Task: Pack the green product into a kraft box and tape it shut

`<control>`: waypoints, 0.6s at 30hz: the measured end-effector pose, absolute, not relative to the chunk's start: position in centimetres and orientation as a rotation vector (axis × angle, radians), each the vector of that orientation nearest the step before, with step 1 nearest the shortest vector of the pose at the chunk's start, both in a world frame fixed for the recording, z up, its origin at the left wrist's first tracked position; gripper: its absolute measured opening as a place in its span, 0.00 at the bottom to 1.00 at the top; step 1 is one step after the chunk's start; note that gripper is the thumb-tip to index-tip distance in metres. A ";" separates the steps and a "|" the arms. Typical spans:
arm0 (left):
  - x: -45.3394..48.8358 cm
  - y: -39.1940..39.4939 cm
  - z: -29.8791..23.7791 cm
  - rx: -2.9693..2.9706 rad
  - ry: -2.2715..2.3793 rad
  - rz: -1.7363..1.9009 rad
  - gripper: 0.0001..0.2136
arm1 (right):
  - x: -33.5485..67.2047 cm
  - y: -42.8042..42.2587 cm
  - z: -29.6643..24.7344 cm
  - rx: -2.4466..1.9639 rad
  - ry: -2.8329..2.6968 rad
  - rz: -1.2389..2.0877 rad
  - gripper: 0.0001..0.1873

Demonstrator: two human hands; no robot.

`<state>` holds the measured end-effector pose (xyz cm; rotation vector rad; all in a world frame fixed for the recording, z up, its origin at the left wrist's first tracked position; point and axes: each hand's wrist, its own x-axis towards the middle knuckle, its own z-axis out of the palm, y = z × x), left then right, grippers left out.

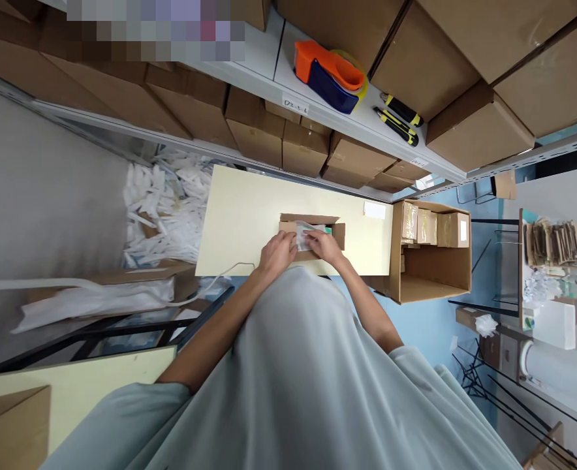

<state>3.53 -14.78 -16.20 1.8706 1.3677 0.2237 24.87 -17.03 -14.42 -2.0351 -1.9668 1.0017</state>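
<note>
A small open cardboard box [312,222] sits on the pale yellow table [239,215]. My left hand [277,251] and my right hand [325,245] are side by side at the box's near edge, both closed on a clear plastic packet [307,236] held over the box. A green item [328,230] shows inside the box. My grey shirt hides the near edge of the table.
A large open carton [428,274] with smaller boxes stands right of the table. A pile of white packets [164,205] lies to the left. The shelf above holds cardboard boxes [254,127], an orange tape dispenser [330,73] and two utility knives [400,117]. Black frames [122,336] stand lower left.
</note>
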 end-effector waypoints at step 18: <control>1.5 -15.7 -16.5 1.847 1.302 0.314 0.27 | 29.7 -20.7 -14.3 -2.016 -1.899 1.059 0.32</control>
